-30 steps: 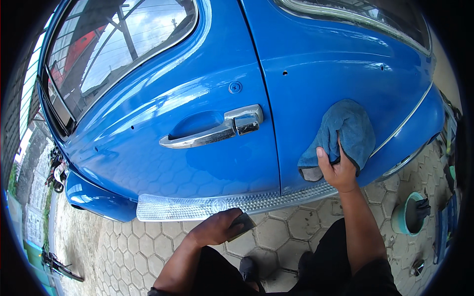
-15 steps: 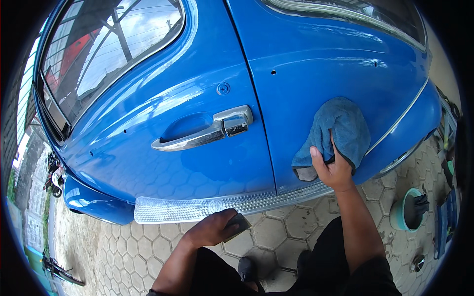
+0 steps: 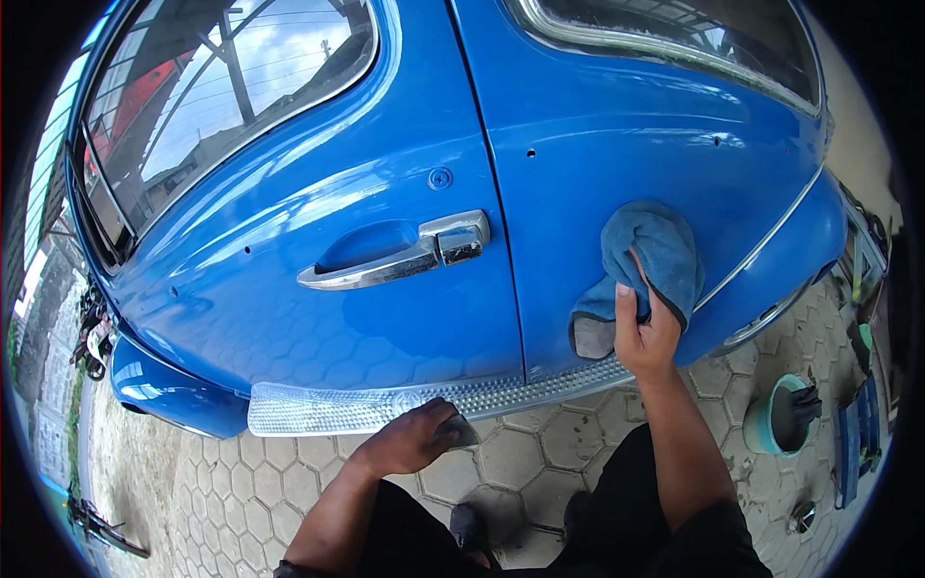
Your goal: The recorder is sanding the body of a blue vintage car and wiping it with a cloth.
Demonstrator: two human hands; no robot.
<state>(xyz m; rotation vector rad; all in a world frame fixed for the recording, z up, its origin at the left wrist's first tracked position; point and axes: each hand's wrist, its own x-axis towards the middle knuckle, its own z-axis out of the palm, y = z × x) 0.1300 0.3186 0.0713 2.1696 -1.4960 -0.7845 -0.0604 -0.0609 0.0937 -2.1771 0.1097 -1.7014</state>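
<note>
My right hand [image 3: 647, 345] grips a bunched blue microfibre cloth [image 3: 670, 250], thumb on top. The cloth lies against the blue car's rear side panel [image 3: 578, 222], right of the door seam, and a greyish corner of it hangs at the lower left. Lower and further left, my left hand [image 3: 409, 441] is closed round a thin, dark grey flat piece [image 3: 463, 433]; its kind is not clear. That hand is in front of the textured silver running board [image 3: 328, 409]. Above it, the chrome door handle [image 3: 385, 265] sits on the blue door [image 3: 289, 318].
Hexagonal paving [image 3: 520, 462] lies under the car and my feet. At the right stands a turquoise bucket [image 3: 761, 424] with a dark cloth over its rim, beside a blue object [image 3: 848, 453]. The rear fender [image 3: 800, 250] bulges at the right.
My right hand and the cloth have shifted slightly left on the panel, and the cloth looks more bunched. My left hand keeps its hold. The whole view has shifted a little.
</note>
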